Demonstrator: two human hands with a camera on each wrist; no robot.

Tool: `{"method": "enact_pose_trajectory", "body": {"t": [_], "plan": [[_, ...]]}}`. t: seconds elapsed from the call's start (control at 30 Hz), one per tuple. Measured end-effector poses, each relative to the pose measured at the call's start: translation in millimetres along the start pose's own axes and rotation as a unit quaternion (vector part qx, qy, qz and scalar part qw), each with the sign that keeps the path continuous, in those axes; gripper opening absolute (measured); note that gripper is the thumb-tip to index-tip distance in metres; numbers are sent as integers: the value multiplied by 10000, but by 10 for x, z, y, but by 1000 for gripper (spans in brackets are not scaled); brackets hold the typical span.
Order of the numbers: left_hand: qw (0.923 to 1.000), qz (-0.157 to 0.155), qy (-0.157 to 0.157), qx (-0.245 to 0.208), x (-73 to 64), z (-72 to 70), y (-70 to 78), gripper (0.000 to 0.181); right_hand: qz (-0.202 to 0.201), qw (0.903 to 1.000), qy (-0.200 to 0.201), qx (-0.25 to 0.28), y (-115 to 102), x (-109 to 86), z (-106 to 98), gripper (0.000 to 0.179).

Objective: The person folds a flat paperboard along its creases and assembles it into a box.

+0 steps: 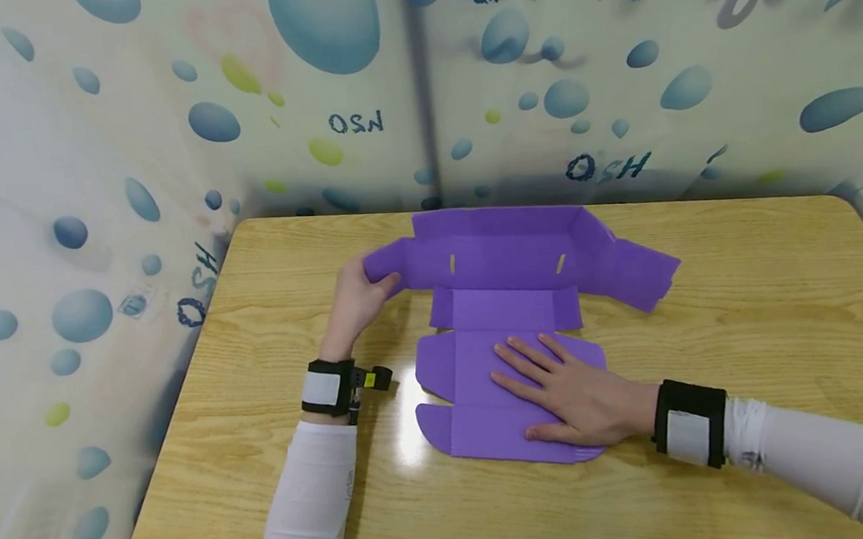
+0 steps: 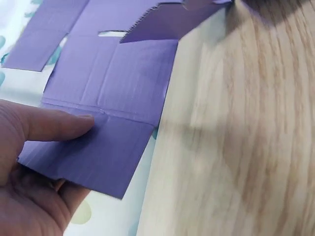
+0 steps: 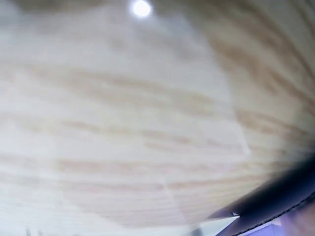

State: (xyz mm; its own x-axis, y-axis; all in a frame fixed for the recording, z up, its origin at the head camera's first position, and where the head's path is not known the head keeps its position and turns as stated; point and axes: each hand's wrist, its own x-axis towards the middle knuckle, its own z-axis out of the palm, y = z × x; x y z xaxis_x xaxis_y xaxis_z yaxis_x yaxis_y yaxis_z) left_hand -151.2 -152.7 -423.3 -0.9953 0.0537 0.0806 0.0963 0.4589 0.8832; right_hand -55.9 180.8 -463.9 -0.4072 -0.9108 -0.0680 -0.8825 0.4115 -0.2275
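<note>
wooden table point(image 1: 767, 346) is bearing a purple cardboard sheet point(image 1: 506, 260); i'm seeing the left hand point(image 1: 361, 298) pinching its far-left flap point(image 2: 108, 152), the right hand point(image 1: 579, 397) resting spread-fingered on its near panels point(image 1: 488, 428); blurry right-wrist view is probably showing table.

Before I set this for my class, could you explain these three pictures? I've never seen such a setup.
There's no machine, just a person's bare left hand and right hand, with a black strap at each wrist. The widest picture comes from a camera on the head; the other two come from the wrists. A purple cardboard sheet, cut and creased, rests on the wooden table. The left hand pinches its far-left flap, thumb on top; the right hand lies spread on the nearer part. The right-wrist view shows mostly blurred tabletop.
</note>
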Motion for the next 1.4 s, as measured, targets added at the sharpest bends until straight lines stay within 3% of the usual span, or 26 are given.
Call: {"method": "enact_pose_trajectory", "body": {"t": [0.2, 0.43, 0.8, 1.0, 1.27, 1.4], "plan": [[9985, 248, -2, 486, -1, 31, -46, 10, -7, 10000, 0, -69, 7, 2, -10, 74], [9941, 495, 115, 963, 5, 85, -88, 14, -27, 9999, 22, -98, 11, 8, -1, 74], [9942, 545, 133, 923, 3, 118, -98, 20, -68, 9999, -18, -106, 51, -11, -11, 74], [9934, 583, 184, 966, 7, 138, -104, 12, -34, 9999, -65, -99, 51, -10, -31, 74], [9923, 761, 229, 955, -3, 154, -123, 16, 350, 9988, -313, 131, -26, 51, -257, 76], [9902, 896, 216, 1047, -8, 141, -135, 16, 421, 9989, -12, 197, -66, 117, -534, 79]]}}
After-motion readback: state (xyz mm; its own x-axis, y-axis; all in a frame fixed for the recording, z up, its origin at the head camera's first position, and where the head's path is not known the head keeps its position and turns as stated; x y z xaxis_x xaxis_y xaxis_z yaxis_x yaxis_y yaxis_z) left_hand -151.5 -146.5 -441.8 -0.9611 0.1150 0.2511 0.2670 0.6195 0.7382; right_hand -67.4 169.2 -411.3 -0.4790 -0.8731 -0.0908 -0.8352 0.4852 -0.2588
